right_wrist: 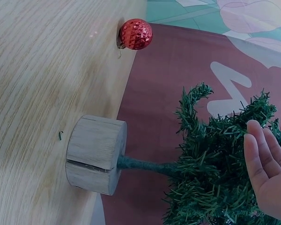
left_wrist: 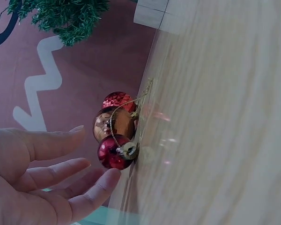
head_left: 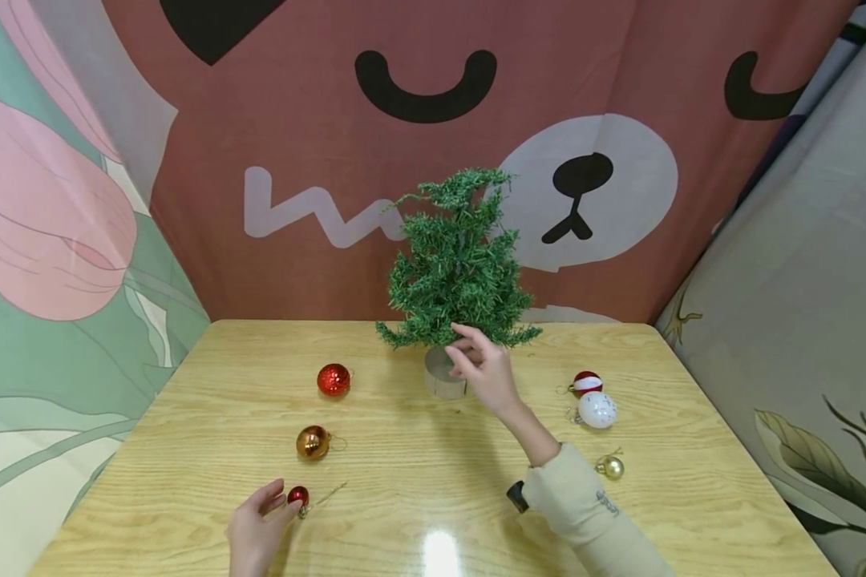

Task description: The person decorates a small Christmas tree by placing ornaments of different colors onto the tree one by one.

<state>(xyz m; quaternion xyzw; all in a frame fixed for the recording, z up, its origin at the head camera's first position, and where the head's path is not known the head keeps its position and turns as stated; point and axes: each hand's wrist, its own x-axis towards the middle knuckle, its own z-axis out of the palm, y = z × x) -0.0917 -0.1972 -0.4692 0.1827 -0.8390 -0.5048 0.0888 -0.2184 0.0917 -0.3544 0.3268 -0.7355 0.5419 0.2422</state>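
Note:
A small green artificial Christmas tree (head_left: 462, 268) stands upright on a round wooden base (right_wrist: 96, 154) at the back of the table. My right hand (head_left: 483, 370) is in front of its lower branches, fingers loosely bent and holding nothing visible. At the front left, my left hand (head_left: 258, 525) reaches beside a small red bauble (left_wrist: 114, 153) with a gold cap and string. Its fingers are spread apart, with one fingertip at the bauble's edge; whether it touches I cannot tell. Just behind lie a shiny gold-brown bauble (head_left: 313, 442) and a faceted red bauble (head_left: 333, 380).
To the right of the tree, a red-and-white striped bauble (head_left: 588, 383) lies against a white speckled bauble (head_left: 597, 410). A small gold bauble (head_left: 611, 466) is nearer, by the right sleeve (head_left: 584, 505). Behind the wooden table (head_left: 390, 481) hangs a printed curtain (head_left: 296, 272).

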